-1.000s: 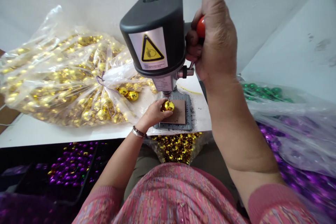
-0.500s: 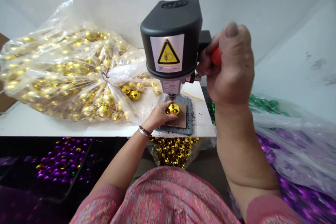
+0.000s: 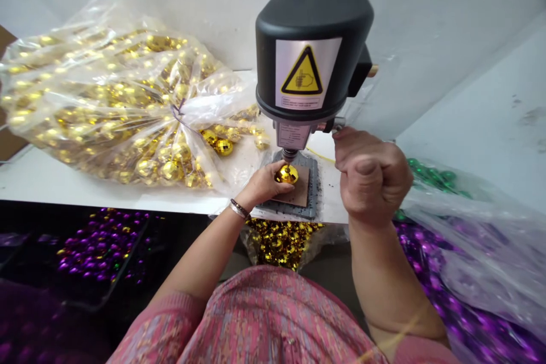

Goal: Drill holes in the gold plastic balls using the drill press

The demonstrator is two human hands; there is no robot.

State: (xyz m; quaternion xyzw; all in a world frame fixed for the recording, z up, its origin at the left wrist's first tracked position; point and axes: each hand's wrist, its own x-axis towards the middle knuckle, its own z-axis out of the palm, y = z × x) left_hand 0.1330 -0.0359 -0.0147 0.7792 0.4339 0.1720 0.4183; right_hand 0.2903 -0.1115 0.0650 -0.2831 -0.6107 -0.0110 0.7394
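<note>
A gold faceted ball [image 3: 286, 174] rests on a small brown board [image 3: 298, 193], pinched by my left hand [image 3: 262, 185] between thumb and fingers. Right above the ball is the chuck [image 3: 289, 154] of a dark drill press [image 3: 307, 17], its bit meeting the ball's top. My right hand [image 3: 371, 176] is closed in a fist at the end of the press's metal lever [image 3: 339, 121], right of the ball. The lever's knob is hidden inside that hand. Under the board lies the grey base plate [image 3: 313, 187], with dark crumbs around it.
A tied clear bag of gold balls [image 3: 140, 108] fills the left of the white table [image 3: 38, 185]. Loose gold balls [image 3: 224, 147] lie by its neck. Gold pieces [image 3: 284, 244] hang below the table edge. Purple beads [image 3: 98, 244] are lower left; bagged purple [image 3: 460, 307] and green beads [image 3: 439, 179] at right.
My right hand has come down with the lever, from beside the press head to below it. The press head now shows larger and farther up and right. My left hand still holds the ball.
</note>
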